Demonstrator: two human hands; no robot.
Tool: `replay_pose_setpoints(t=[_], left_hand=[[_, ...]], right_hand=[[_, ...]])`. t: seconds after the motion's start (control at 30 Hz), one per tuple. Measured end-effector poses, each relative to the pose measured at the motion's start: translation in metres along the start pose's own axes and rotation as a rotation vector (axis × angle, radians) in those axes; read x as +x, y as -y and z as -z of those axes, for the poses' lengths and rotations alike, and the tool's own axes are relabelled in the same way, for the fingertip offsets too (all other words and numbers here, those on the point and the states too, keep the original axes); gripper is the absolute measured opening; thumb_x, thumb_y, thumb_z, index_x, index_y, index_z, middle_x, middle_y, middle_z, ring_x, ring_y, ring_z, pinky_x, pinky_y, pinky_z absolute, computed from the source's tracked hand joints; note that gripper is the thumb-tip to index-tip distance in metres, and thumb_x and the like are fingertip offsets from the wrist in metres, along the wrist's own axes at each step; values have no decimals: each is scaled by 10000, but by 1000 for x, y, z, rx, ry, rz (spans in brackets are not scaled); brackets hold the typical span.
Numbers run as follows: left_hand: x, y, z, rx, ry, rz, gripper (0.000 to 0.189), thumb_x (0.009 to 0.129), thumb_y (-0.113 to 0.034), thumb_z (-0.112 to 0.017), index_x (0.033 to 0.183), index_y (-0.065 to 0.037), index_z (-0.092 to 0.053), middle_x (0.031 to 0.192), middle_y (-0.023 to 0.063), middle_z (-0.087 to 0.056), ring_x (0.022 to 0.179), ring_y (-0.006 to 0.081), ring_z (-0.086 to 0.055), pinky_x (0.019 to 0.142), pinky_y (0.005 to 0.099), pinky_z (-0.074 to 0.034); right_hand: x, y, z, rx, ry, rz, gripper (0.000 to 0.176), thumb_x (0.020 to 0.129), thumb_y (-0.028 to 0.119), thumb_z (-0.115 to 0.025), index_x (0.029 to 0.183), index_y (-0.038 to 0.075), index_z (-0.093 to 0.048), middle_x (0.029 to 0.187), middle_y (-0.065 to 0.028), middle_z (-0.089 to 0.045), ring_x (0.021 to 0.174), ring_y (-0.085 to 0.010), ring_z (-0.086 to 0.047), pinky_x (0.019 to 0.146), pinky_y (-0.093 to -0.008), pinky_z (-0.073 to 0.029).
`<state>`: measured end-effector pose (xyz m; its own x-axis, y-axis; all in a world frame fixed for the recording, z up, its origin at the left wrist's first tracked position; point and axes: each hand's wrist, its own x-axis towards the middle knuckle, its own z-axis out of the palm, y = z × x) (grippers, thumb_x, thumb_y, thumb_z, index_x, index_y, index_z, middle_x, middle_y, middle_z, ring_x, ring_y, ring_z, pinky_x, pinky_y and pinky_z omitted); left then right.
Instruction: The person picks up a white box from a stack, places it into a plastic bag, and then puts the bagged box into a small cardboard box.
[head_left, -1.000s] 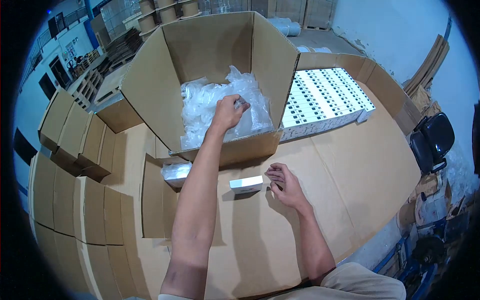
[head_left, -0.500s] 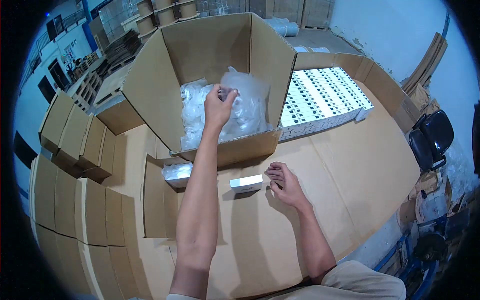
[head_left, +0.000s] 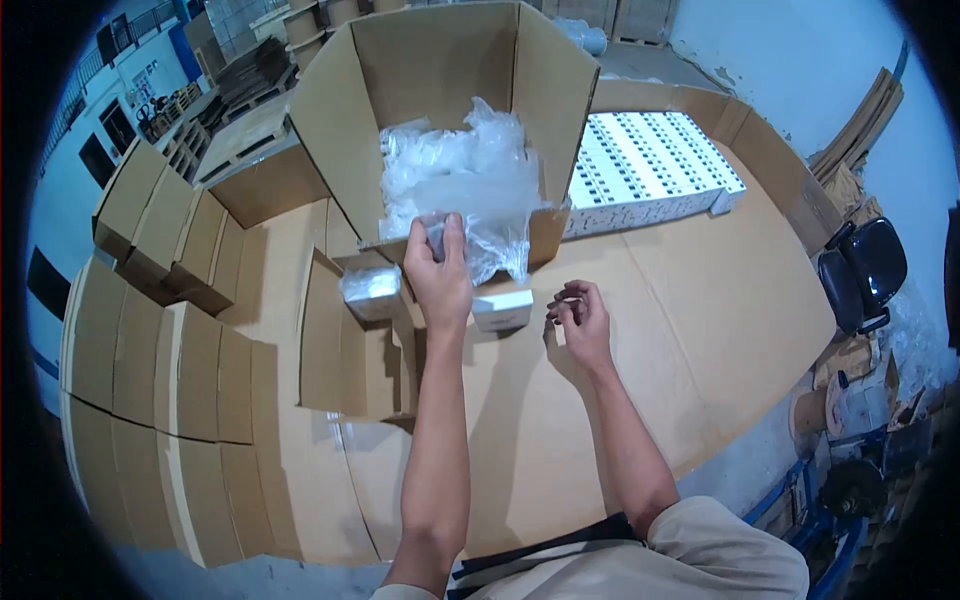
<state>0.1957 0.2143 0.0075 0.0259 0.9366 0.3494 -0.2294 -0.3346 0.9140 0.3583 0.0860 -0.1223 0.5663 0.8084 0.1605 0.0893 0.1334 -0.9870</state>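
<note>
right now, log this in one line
left hand: pinching clear plastic | right hand: loosely open, beside white box | plastic pile: inside large carton

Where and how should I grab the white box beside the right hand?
Pinch the white box across its narrow top, near the right end, coming from the right. Its oblong shape should suit that; the right hand is on that side, plastic hanging behind.
</note>
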Motion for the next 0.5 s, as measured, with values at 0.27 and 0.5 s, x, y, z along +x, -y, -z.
replay_pose_setpoints(t=[0.27,0.5], left_hand=[[-118,40,48,182,-9,239,175,1059,-181,-624,1047,-8,-603,914,17,-653,820,70,-588,720,270,-498],[-148,54,67,109,79,186,375,872,-255,-866,1044,-13,-638,963,48,-693,877,121,-644,788,298,-535]], right_hand=[[-53,32,-8,355,281,-59,418,1080,404,-524,1214,18,-613,938,-44,-651,794,-68,-598,712,-234,-478],[-64,35,-32,-119,182,34,189,1017,168,-638,982,-14,-678,746,-20,-589,699,-94,-520,644,-300,-462]])
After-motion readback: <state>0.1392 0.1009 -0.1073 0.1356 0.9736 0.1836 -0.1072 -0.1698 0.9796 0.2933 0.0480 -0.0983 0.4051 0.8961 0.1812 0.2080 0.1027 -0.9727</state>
